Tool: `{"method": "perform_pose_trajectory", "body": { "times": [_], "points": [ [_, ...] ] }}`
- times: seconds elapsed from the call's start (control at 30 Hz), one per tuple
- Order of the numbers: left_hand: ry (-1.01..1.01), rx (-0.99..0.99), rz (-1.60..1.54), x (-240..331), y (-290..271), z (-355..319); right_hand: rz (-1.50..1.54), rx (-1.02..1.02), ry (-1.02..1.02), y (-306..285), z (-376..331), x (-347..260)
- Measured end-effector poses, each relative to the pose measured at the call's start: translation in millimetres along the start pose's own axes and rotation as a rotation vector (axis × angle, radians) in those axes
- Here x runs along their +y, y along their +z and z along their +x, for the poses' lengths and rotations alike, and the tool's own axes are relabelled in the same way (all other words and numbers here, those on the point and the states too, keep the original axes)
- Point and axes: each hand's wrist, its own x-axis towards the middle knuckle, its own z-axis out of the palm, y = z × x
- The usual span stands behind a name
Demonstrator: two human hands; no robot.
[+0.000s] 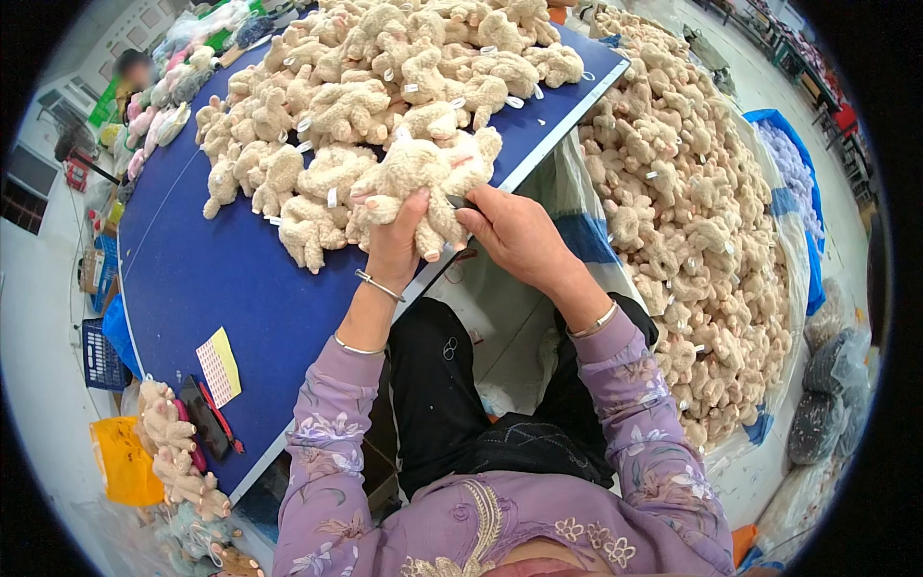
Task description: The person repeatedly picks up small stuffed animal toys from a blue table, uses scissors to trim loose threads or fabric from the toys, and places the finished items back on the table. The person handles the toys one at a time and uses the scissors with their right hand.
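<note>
A cream, fleecy plush toy animal (420, 173) is held just above the table's near edge. My left hand (396, 236) grips it from below, thumb pressed into its body. Close against the toy's right side is my right hand (514, 231), its fingers closed in a pinch. A small dark sliver shows at those fingertips, too little to name. Behind the toy, a big heap of similar plush toys (356, 106) with small white tags covers the far part of the blue table (192, 279).
Right of my knees, a large sack (601, 226) overflows with more cream toys (692, 221). On the table's left lie a phone (207, 418), a red pen (221, 418) and a sticker sheet (219, 367). A blue basket (99, 351) stands beyond. Another person (133, 77) is far left.
</note>
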Motion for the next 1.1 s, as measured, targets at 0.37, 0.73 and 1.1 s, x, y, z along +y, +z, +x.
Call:
{"method": "perform_pose_trajectory", "body": {
  "times": [0.37, 0.73, 1.1],
  "points": [
    [0.023, -0.033, 0.016, -1.6, -0.4, -1.9, -0.011, -0.02, -0.015, -0.2, 0.5, 1.3],
    [-0.045, -0.077, -0.04, -0.7, -8.0, -0.4, 0.004, -0.004, -0.039, -0.1, 0.8, 3.1],
    [-0.044, -0.074, -0.028, 2.7, -1.8, -2.8, 0.057, 0.025, -0.029, 1.7, 1.3, 1.8]
  ]
}}
